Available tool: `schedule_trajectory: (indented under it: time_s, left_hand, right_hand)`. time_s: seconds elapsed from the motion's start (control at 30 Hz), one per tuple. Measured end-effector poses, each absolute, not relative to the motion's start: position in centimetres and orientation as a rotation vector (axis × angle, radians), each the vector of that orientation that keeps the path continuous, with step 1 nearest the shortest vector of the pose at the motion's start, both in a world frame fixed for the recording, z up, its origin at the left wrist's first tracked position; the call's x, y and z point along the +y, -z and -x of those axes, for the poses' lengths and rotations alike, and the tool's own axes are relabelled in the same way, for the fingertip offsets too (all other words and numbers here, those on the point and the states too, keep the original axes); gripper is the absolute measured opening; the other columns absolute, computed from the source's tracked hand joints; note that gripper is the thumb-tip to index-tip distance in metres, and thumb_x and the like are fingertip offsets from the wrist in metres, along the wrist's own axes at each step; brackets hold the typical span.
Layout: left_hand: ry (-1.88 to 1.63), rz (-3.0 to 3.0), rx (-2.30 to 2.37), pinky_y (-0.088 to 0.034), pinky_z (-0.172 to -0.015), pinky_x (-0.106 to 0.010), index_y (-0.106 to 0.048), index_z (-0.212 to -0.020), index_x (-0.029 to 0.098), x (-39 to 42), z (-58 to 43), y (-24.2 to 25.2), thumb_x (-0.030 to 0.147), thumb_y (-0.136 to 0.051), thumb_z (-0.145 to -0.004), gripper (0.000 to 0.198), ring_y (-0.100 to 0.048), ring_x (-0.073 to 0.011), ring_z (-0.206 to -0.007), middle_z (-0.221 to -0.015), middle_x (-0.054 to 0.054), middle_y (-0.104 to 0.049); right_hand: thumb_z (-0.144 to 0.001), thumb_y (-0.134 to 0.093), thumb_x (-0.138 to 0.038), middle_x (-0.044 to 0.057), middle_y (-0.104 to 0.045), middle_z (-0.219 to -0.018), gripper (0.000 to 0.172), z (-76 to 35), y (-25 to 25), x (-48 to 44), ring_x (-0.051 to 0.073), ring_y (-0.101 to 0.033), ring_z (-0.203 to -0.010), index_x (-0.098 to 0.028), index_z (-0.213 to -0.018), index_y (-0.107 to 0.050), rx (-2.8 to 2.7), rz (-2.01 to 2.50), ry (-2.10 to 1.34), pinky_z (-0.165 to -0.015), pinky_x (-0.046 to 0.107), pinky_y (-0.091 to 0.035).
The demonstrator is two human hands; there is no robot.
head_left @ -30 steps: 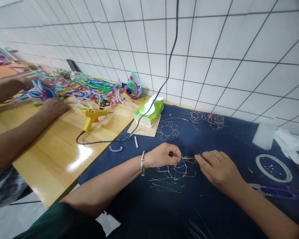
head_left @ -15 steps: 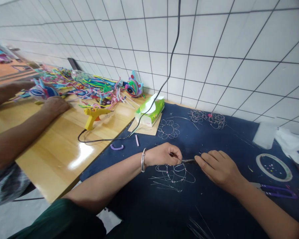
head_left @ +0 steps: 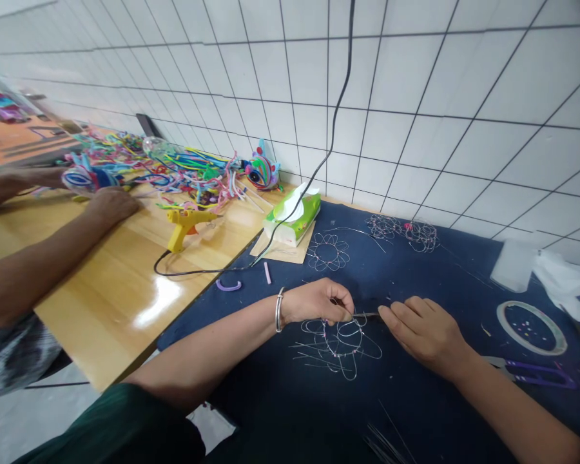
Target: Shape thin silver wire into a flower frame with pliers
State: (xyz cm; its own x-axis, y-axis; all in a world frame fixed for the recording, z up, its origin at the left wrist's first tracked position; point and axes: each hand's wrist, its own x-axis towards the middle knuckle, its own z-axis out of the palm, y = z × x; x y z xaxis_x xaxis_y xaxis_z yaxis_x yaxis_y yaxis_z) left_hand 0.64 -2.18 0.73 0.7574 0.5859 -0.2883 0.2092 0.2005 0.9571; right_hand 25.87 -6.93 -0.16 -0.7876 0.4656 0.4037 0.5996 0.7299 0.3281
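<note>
My left hand, with a silver bangle on the wrist, is closed in a pinch on the upper edge of a looped wire flower. Small pink beads dot the flower's inner ring, and its wire petals hang below my fingers. My right hand is closed round a slim dark metal tool, whose narrow tip meets the wire at my left fingertips. The grip end is hidden in my palm, so its exact kind is unclear. Under the flower lie several loose straight wires.
A finished-looking wire flower and tangled wire pieces lie farther back. At right are a tape-like ring and purple-handled snips. Tissues, a yellow glue gun and its cord stand left. A co-worker's hand holds a colourful ball.
The slim tool has turned slightly at the wire, and the flower's lower petals have shifted a little downward. Both my hands keep their grip in nearly the same place.
</note>
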Motion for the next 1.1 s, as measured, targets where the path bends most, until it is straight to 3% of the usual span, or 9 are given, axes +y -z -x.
schedule_trajectory:
  time_s: [0.3, 0.57, 0.77, 0.93, 1.1]
  left_hand:
    - [-0.329, -1.335, 0.722, -0.035, -0.048, -0.017, -0.06, -0.073, 0.011, -2.3, -0.8, -0.7, 0.018, -0.061, -0.069, 0.009, -0.045, -0.0041, -0.048, -0.054, 0.003, -0.051]
    - [-0.495, -1.648, 0.824, -0.035, -0.052, -0.017, -0.06, -0.076, 0.012, -2.2, -0.7, -0.8, 0.018, -0.057, -0.071, 0.008, -0.042, -0.0041, -0.053, -0.063, 0.002, -0.053]
    - [-0.546, -1.894, 0.848, -0.037, -0.055, -0.018, -0.06, -0.075, 0.013, -2.3, -0.5, -0.7, 0.019, -0.053, -0.072, 0.009, -0.045, -0.0059, -0.058, -0.068, 0.0, -0.056]
    - [-0.522, -1.779, 0.831, -0.035, -0.052, -0.017, -0.059, -0.074, 0.012, -2.2, -0.6, -0.8, 0.021, -0.054, -0.073, 0.01, -0.043, -0.0051, -0.055, -0.066, 0.001, -0.054]
    - [-0.497, -1.68, 0.804, -0.032, -0.051, -0.017, -0.059, -0.074, 0.012, -2.1, -0.6, -0.9, 0.021, -0.055, -0.072, 0.01, -0.039, -0.0043, -0.052, -0.061, 0.003, -0.05]
  right_hand:
    - [-0.078, -0.054, -0.014, 0.002, -0.062, -0.081, 0.026, -25.4, -0.1, -7.0, 0.013, -0.051, -0.07, -0.019, -0.104, -0.058, -2.576, 0.897, 0.459, -0.066, 0.029, -0.04]
    - [-0.08, -0.05, -0.018, 0.002, -0.063, -0.084, 0.019, -24.2, 0.6, -7.3, 0.013, -0.058, -0.078, -0.022, -0.097, -0.059, -2.369, 1.197, -0.103, -0.069, 0.025, -0.047]
    - [-0.078, -0.052, -0.019, -0.001, -0.061, -0.08, 0.022, -24.0, 0.1, -7.6, 0.011, -0.058, -0.072, -0.025, -0.098, -0.058, -2.3, 1.309, -0.427, -0.065, 0.023, -0.048]
    - [-0.077, -0.053, -0.018, -0.002, -0.06, -0.076, 0.022, -24.0, 0.1, -7.5, 0.011, -0.057, -0.068, -0.025, -0.097, -0.058, -2.326, 1.316, -0.44, -0.061, 0.022, -0.047]
    - [-0.08, -0.051, -0.019, 0.002, -0.061, -0.085, 0.02, -24.0, 0.1, -7.4, 0.014, -0.056, -0.078, -0.022, -0.099, -0.057, -2.362, 1.208, -0.212, -0.07, 0.027, -0.047]
